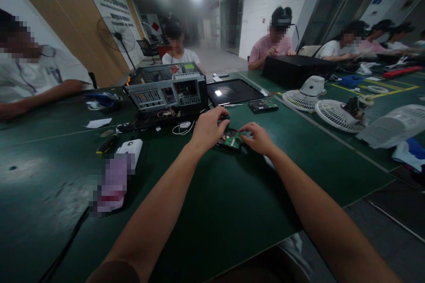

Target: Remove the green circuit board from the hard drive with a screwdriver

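Observation:
A small dark hard drive with a green circuit board [233, 142] on top lies on the green table between my hands. My left hand [210, 127] is above its left side, fingers curled together around something dark that is mostly hidden. My right hand [258, 138] is at the drive's right edge, thumb and fingertips pinching the edge of the circuit board, which looks slightly tilted. Beyond my hands, a second hard drive [263, 105] rests on the table, with a thin screwdriver-like tool [233, 105] to its left.
An opened computer case [166, 90] stands at the back left, beside a black panel [234, 90]. A phone [132, 148] and a yellow-black tool [108, 145] lie left. White fan parts [303, 93] and a black box [299, 70] are right. Several people sit around.

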Motion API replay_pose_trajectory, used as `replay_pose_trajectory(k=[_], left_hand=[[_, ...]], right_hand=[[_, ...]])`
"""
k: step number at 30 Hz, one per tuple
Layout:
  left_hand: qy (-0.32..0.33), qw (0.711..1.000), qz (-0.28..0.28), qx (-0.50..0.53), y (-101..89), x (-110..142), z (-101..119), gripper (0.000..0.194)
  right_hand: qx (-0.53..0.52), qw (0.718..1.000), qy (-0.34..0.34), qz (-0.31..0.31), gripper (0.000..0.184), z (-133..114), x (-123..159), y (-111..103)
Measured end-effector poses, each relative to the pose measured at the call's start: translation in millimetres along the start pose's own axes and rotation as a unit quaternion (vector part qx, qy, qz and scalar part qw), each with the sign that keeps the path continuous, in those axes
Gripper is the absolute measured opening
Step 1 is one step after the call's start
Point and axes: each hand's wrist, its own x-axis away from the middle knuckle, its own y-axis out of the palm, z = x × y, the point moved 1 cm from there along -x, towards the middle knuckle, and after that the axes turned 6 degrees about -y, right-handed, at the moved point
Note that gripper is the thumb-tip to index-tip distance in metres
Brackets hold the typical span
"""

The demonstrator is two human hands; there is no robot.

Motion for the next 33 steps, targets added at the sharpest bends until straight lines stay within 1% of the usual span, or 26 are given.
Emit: replay_pose_trajectory(k=[2, 4, 7, 9, 13, 17, 19, 25, 29, 33], left_hand=[[-0.002, 1.000, 0.003, 0.001, 0.6, 0, -1, 0.019], [-0.002, 1.000, 0.004, 0.003, 1.2, 0, -2, 0.019], [0.000, 1.000, 0.008, 0.004, 1.6, -1, -3, 0.019], [0.001, 1.000, 0.011, 0.004, 1.3, -1, -4, 0.019], [0.004, 1.000, 0.014, 0.004, -1.1, -1, -1, 0.018], [0.003, 1.000, 0.019, 0.000, -4.5, -1, 2, 0.017], [0.002, 1.000, 0.013, -0.002, -5.7, -1, 3, 0.017], [-0.005, 1.000, -0.025, 0.012, -6.4, 1, 11, 0.017], [0.000, 1.000, -0.027, 0.008, -8.2, 1, 12, 0.017], [-0.020, 1.000, -0.013, -0.007, -10.8, 0, 8, 0.018]], right_hand=[[0.002, 0.999, 0.026, 0.026, 0.031, 10, 1, 4], [-0.011, 0.998, 0.045, 0.031, 0.039, 19, 2, 9], [-0.033, 0.997, 0.063, 0.021, 0.043, 28, 4, 16], [-0.041, 0.997, 0.063, 0.018, 0.044, 30, 5, 19], [-0.030, 0.999, 0.029, 0.016, 0.044, 24, 5, 21], [-0.022, 0.999, -0.024, -0.003, 0.040, 13, 3, 21], [-0.026, 0.999, -0.032, -0.013, 0.040, 9, 2, 23], [0.012, 0.999, 0.025, -0.025, 0.043, 2, -3, 28], [0.030, 0.998, 0.049, -0.038, 0.044, 2, -6, 26], [0.055, 0.995, 0.057, -0.065, 0.049, 0, -5, 20]])
